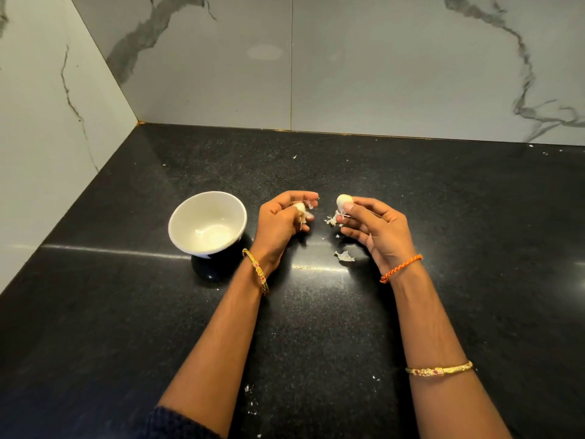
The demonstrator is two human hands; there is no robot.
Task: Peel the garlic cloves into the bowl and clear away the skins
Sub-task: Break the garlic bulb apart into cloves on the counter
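A white bowl [207, 221] with a dark base stands on the black counter, left of my hands; one small pale piece lies in its bottom. My left hand [281, 224] is curled around a clump of garlic and papery skin [300, 212]. My right hand [376, 229] pinches a pale peeled garlic clove [343, 201] between thumb and fingers, with a strip of skin hanging below it. Loose skins [345, 256] lie on the counter between and below the hands.
The black speckled counter [316, 327] runs into a corner of marble-look wall tiles [380, 74] at the back and left. Small skin flecks [250, 394] are scattered near the front edge and by the back wall.
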